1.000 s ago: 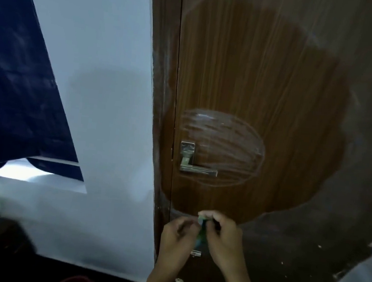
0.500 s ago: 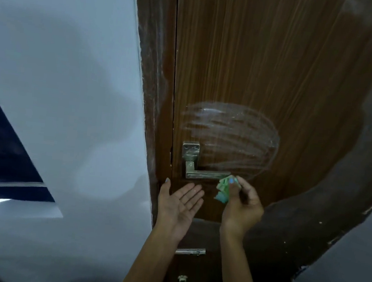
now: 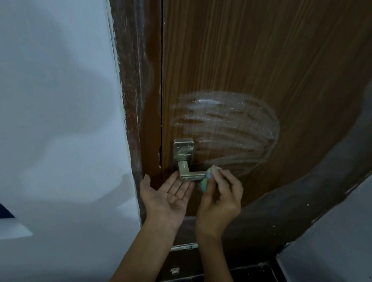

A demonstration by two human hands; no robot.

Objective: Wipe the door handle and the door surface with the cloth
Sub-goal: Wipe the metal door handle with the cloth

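A brown wooden door (image 3: pixel 248 55) fills the middle of the view, with a whitish smeared patch (image 3: pixel 226 127) above its metal lever handle (image 3: pixel 191 175). My right hand (image 3: pixel 220 198) pinches a small green-blue cloth (image 3: pixel 206 181) and holds it against the free end of the lever. My left hand (image 3: pixel 169 197) lies open, palm up, with its fingertips just under the lever near the base. A square backplate (image 3: pixel 182 151) sits above the lever.
A white wall (image 3: pixel 45 101) stands to the left of the paint-flecked door frame (image 3: pixel 135 88). A small metal latch (image 3: pixel 184 247) and a floor bolt (image 3: pixel 174 271) sit low on the door. A grey wall (image 3: pixel 340 262) is at the lower right.
Both hands have risen from low on the door to the handle. The left hand let go of the cloth and opened palm up; the right hand brought the cloth onto the lever's end.
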